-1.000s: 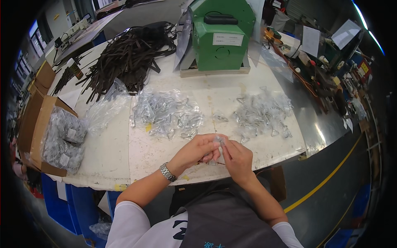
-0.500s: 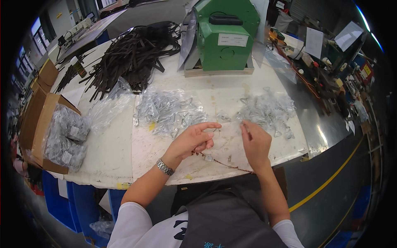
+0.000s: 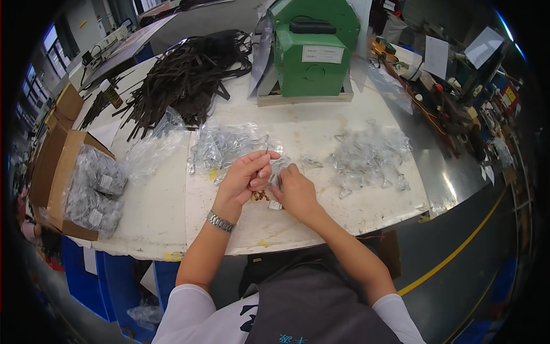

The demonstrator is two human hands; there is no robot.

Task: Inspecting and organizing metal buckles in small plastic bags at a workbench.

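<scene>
Hands are closing back together over a small clear packet at frame centre.

Apart half a second ago, the left hand [image 3: 247, 175] and right hand [image 3: 293, 192] are meeting again, fingers pinching the small packet [image 3: 274, 182], so handling is resuming. Two loose packet heaps: one [image 3: 226, 146] just above, one [image 3: 369, 157] centre right; one green machine [image 3: 312, 49] up top.

Factory workshop, worn white workbench [image 3: 321, 132], green machine [image 3: 314, 49], heap of black straps [image 3: 183, 77], cardboard box [image 3: 54, 172] of bagged parts
</scene>
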